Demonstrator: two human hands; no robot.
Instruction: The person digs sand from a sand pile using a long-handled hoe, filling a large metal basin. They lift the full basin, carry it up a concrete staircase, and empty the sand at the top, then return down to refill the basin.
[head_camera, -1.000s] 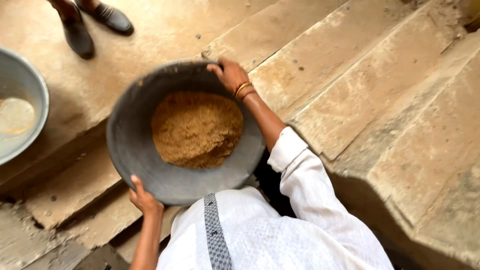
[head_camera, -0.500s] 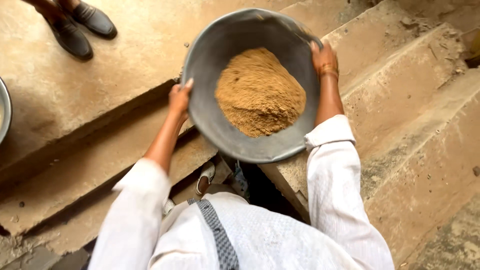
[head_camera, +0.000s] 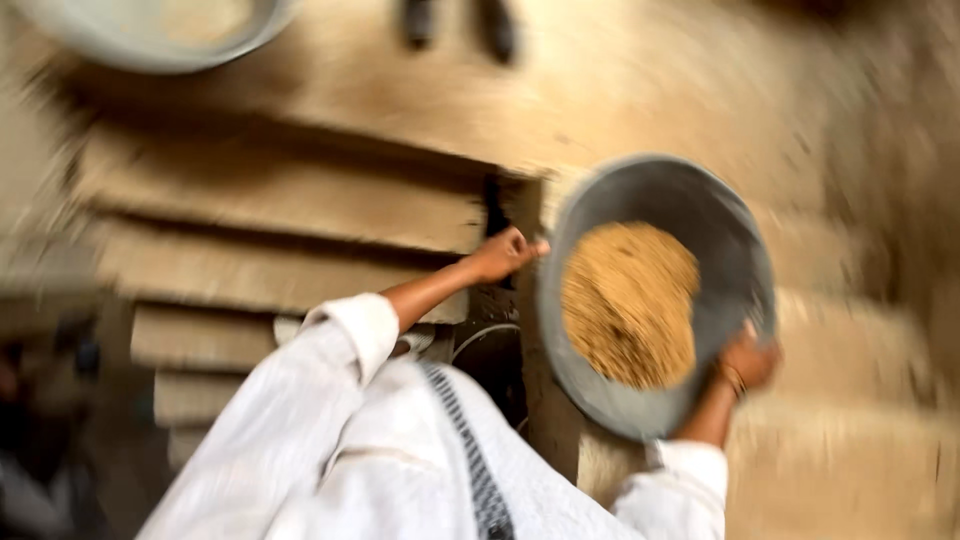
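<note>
A wide grey metal basin (head_camera: 735, 250) holds a heap of brown granular material (head_camera: 628, 305). It is tilted and held out in front of my white-sleeved body, right of centre. My left hand (head_camera: 505, 252) grips the basin's left rim. My right hand (head_camera: 750, 360), with bangles at the wrist, grips the lower right rim. The frame is blurred by motion.
Sandy stone steps (head_camera: 280, 200) run across the left and middle. A second pale metal basin (head_camera: 150, 30) sits at the top left. A pair of dark shoes (head_camera: 460, 20) of another person stands at the top. A dark gap (head_camera: 495, 360) lies below my left arm.
The view has swung round, so the steps now lie to the left. The basin has shifted from upper centre to the right and lower, both hands still on its rim.
</note>
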